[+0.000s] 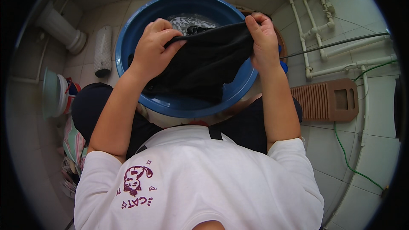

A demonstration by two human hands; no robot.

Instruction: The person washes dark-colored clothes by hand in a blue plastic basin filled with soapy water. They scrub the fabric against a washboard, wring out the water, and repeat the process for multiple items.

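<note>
A black cloth garment (198,67) is stretched between my two hands over a large blue plastic basin (188,111). My left hand (156,48) pinches its upper edge between thumb and fingers, at the basin's left half. Near the basin's right rim, my right hand (263,40) grips the garment's other upper corner. The cloth hangs down into the basin and hides much of its inside. Behind the cloth, water (191,22) with bright reflections shows at the far side of the basin, and a small dark piece of cloth lies by it.
At the right lies a brown ridged washboard (319,100), with white pipes (300,35) along the wall and a green cord (343,153) beside it. A white cylindrical object (103,49) and a pedestal (72,38) stand left, near stacked basins (52,92) and striped cloth (75,140).
</note>
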